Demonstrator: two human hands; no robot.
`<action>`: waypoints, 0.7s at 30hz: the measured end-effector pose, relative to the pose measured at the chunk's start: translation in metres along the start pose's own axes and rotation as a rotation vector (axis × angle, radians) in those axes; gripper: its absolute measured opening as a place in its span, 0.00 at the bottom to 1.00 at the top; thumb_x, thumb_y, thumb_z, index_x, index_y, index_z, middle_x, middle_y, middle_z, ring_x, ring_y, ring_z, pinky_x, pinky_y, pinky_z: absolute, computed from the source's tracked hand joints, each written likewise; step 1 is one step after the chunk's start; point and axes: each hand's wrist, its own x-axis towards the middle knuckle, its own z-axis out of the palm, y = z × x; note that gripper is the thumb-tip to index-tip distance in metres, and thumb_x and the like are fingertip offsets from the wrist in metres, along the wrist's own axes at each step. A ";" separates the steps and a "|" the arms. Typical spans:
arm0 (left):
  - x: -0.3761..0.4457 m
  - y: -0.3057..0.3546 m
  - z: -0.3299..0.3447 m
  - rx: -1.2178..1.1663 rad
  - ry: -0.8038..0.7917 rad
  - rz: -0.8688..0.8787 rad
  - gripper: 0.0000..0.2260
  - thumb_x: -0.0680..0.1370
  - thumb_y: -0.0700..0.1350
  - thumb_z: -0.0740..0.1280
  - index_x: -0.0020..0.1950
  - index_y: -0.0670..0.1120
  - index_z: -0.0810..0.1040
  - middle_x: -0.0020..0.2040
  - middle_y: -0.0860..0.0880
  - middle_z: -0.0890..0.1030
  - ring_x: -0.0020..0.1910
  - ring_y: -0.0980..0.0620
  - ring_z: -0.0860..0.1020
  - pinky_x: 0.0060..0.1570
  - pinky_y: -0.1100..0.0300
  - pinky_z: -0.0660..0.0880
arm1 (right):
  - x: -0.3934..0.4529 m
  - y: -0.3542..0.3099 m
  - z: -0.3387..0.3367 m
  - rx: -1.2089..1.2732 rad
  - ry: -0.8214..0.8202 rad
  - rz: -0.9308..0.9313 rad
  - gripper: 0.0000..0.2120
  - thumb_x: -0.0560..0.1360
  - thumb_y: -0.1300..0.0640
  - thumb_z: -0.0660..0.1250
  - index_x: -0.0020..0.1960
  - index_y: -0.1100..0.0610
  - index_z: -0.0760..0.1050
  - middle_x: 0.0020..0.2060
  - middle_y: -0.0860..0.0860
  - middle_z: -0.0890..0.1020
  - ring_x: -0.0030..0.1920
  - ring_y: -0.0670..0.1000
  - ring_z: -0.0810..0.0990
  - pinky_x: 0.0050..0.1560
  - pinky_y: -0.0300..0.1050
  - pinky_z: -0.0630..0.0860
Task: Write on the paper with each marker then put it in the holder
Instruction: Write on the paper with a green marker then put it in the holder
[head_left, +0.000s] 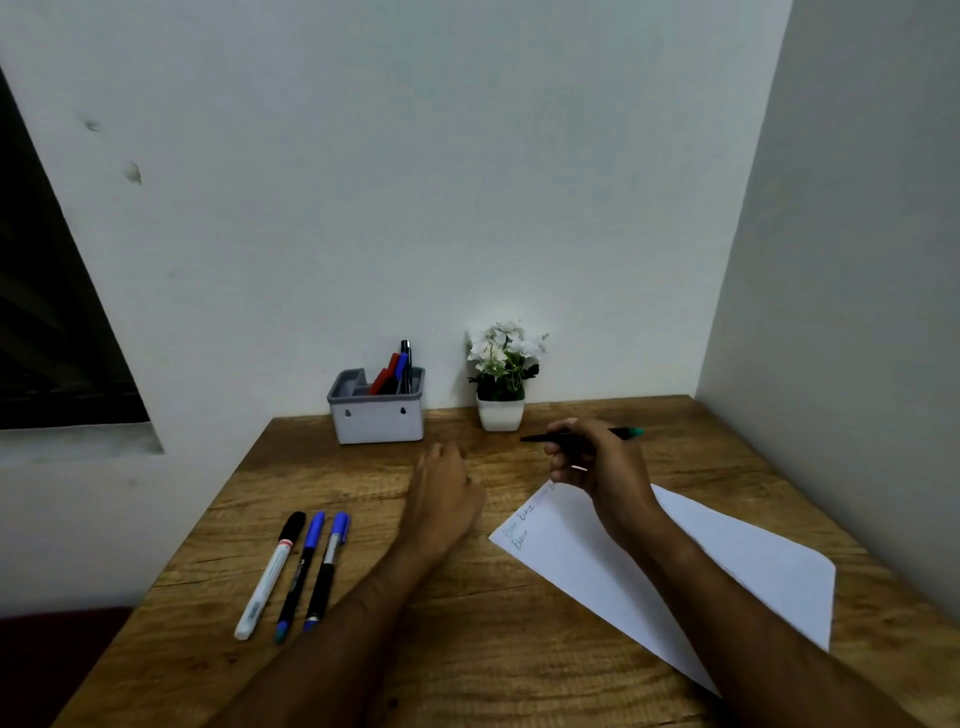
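The paper (691, 561) lies on the desk (467, 649) under the right forearm, with a few short teal and blue words at its near-left corner, too small to read. The right hand (597, 457) pinches a black marker (540, 437) with a green end, held level above the desk near the flower pot (500, 413). The left hand (447, 488) rests loosely curled, holding nothing, between the grey holder (379, 421), which has pens in it, and three markers (301, 571) lying side by side, their labels illegible.

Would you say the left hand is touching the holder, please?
Apart. In the head view, bare table shows between the left hand and the holder; the hand lies nearer the camera and to the right.
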 end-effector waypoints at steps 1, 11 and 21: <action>0.005 0.001 0.001 0.023 -0.007 -0.024 0.09 0.75 0.41 0.64 0.55 0.43 0.74 0.56 0.46 0.75 0.58 0.47 0.71 0.57 0.54 0.72 | 0.002 0.000 0.000 0.017 0.001 0.014 0.12 0.80 0.61 0.64 0.52 0.68 0.83 0.40 0.63 0.83 0.37 0.55 0.80 0.38 0.48 0.79; 0.026 0.009 0.012 0.163 -0.089 -0.107 0.06 0.73 0.41 0.66 0.48 0.43 0.80 0.61 0.41 0.72 0.61 0.45 0.72 0.57 0.56 0.73 | 0.013 0.007 -0.008 -0.121 0.060 -0.104 0.04 0.76 0.64 0.74 0.46 0.66 0.83 0.35 0.62 0.83 0.34 0.55 0.81 0.32 0.48 0.79; 0.028 0.010 0.007 0.036 0.017 -0.141 0.04 0.72 0.38 0.69 0.39 0.43 0.83 0.41 0.48 0.82 0.42 0.52 0.79 0.40 0.57 0.78 | 0.020 0.015 -0.013 -0.061 0.027 -0.077 0.06 0.77 0.70 0.70 0.51 0.67 0.85 0.43 0.68 0.85 0.40 0.60 0.84 0.41 0.51 0.84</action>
